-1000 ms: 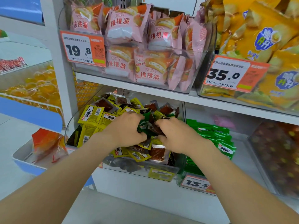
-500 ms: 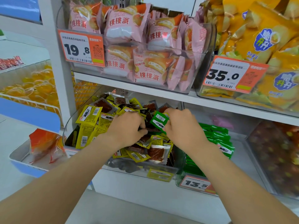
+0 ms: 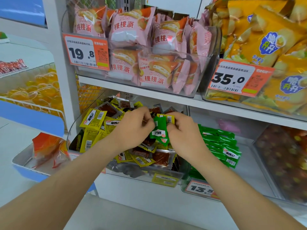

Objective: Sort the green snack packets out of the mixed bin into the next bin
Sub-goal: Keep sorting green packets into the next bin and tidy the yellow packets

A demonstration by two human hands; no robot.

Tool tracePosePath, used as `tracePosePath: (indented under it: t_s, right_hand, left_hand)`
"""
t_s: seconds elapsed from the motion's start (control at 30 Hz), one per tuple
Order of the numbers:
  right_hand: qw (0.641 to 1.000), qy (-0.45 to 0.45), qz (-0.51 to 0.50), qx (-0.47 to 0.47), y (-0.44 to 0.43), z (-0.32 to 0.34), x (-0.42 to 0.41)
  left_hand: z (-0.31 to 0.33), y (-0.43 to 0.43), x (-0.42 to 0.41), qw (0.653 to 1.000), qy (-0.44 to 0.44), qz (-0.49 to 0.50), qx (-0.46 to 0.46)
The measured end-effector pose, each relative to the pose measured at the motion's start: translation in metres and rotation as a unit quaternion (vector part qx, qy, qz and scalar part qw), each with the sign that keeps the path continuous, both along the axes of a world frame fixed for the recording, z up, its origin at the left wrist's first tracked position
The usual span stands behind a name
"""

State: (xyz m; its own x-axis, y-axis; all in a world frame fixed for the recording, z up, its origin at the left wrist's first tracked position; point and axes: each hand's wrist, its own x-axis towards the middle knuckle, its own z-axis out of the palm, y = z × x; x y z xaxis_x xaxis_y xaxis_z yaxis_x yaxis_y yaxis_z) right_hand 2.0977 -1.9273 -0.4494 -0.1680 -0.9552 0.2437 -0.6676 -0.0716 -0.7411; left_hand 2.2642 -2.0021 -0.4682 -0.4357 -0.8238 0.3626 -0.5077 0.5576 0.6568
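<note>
The clear mixed bin (image 3: 141,174) on the lower shelf holds several yellow, green and brown snack packets. Both hands hover over its middle. My right hand (image 3: 184,135) grips a small bunch of green packets (image 3: 159,128), which hang from its fingers. My left hand (image 3: 132,128) pinches the left edge of the same bunch with curled fingers. A yellow packet (image 3: 166,117) shows just behind the green ones; I cannot tell if it is held. To the right, the neighbouring bin (image 3: 245,165) holds a stack of green packets (image 3: 219,141).
The shelf above carries a bin of pink cake packs (image 3: 149,52) and yellow chip bags (image 3: 265,44). Its edge is close over my hands. A bin of dark sweets (image 3: 282,156) stands at far right. Left of the post is a tray with orange packs (image 3: 44,148).
Both hands rose out of the pile. My right hand pulled up a green packet, and a bunch of green packets now hangs between the two hands.
</note>
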Motion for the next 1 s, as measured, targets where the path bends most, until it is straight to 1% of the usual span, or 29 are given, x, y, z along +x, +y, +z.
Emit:
tracePosePath:
  t_s: [0.03,0.07,0.1,0.13,0.17,0.2,0.23,0.27,0.33,0.4,0.43,0.47,0.5,0.53,0.57,0.6,0.63,0.7,0.73,0.77,0.8,0.83,0.87,0.9,0.93,1.0]
  right_hand:
    - [0.997,-0.072,0.001,0.012,0.003,0.003,0.003]
    - [0.986,-0.16,0.011,0.035,0.006,0.007,0.005]
    - [0.967,-0.243,0.031,0.069,0.009,0.011,0.006]
    - [0.948,-0.295,0.054,0.102,0.013,0.014,0.007]
    - [0.943,-0.301,0.073,0.122,0.016,0.016,0.007]
    - [0.948,-0.28,0.084,0.127,0.017,0.015,0.006]
    - [0.956,-0.255,0.089,0.119,0.018,0.013,0.004]
    - [0.964,-0.231,0.084,0.105,0.018,0.01,0.002]
    - [0.973,-0.211,0.056,0.078,0.017,0.009,0.0]
    - [0.974,-0.212,0.044,0.071,0.014,0.009,-0.001]
    - [0.979,-0.189,0.044,0.066,0.012,0.009,-0.002]
    - [0.992,-0.11,0.039,0.047,0.01,0.008,-0.004]
    - [0.999,0.015,0.033,0.024,0.008,0.007,-0.006]
    - [0.989,0.147,0.029,0.01,0.007,0.005,-0.009]
    - [0.966,0.257,0.028,0.008,0.006,0.003,-0.01]
    - [0.941,0.336,0.026,0.02,0.007,0.003,-0.009]
    - [0.918,0.392,0.016,0.049,0.008,0.004,-0.005]
    - [0.883,0.459,-0.005,0.097,0.003,0.002,0.001]
    - [0.874,0.473,-0.005,0.107,-0.002,0.0,0.003]
    - [0.876,0.472,0.005,0.104,-0.008,-0.001,0.005]
    - [0.887,0.451,0.027,0.095,-0.015,-0.003,0.007]
    - [0.906,0.41,0.052,0.094,-0.02,-0.003,0.009]
    - [0.923,0.364,0.071,0.102,-0.025,-0.004,0.011]
    - [0.931,0.333,0.083,0.123,-0.031,-0.005,0.011]
    - [0.932,0.322,0.093,0.139,-0.037,-0.007,0.011]
    - [0.922,0.348,0.103,0.137,-0.048,-0.013,0.007]
  left_hand:
    - [0.003,0.001,-0.001,1.0,0.011,0.011,0.009]
    - [0.004,0.002,-0.001,1.0,0.015,0.012,0.008]
    - [0.005,0.004,-0.001,1.0,0.01,0.006,-0.004]
    - [0.005,0.007,0.001,1.0,-0.001,-0.005,-0.025]
    - [0.005,0.009,0.003,0.999,-0.008,-0.018,-0.044]
    - [0.004,0.01,0.005,0.998,-0.007,-0.025,-0.054]
    - [0.004,0.011,0.007,0.999,0.008,-0.025,-0.042]
    - [0.004,0.011,0.01,0.999,0.037,-0.023,-0.011]
    - [0.007,0.012,0.014,0.994,0.079,-0.016,0.079]
    - [0.009,0.013,0.021,0.983,0.091,-0.017,0.157]
    - [0.009,0.014,0.024,0.978,0.1,-0.009,0.182]
    - [0.01,0.014,0.028,0.978,0.099,0.012,0.185]
    - [0.01,0.013,0.032,0.983,0.082,0.042,0.159]
    - [0.011,0.012,0.035,0.988,0.059,0.075,0.124]
    - [0.011,0.011,0.037,0.99,0.045,0.1,0.094]
    - [0.012,0.011,0.039,0.989,0.043,0.117,0.077]
    - [0.013,0.01,0.04,0.989,0.048,0.126,0.069]
    - [0.014,0.009,0.041,0.988,0.048,0.139,0.055]
    - [0.015,0.009,0.041,0.988,0.042,0.141,0.047]
    - [0.014,0.009,0.041,0.989,0.032,0.141,0.04]
    - [0.014,0.009,0.04,0.989,0.026,0.143,0.036]
    - [0.014,0.008,0.04,0.989,0.024,0.143,0.035]
    - [0.013,0.008,0.039,0.989,0.019,0.143,0.031]
    - [0.013,0.008,0.039,0.989,0.014,0.145,0.027]
    - [0.014,0.007,0.039,0.989,0.01,0.148,0.026]
    - [0.014,0.006,0.04,0.988,0.01,0.149,0.032]
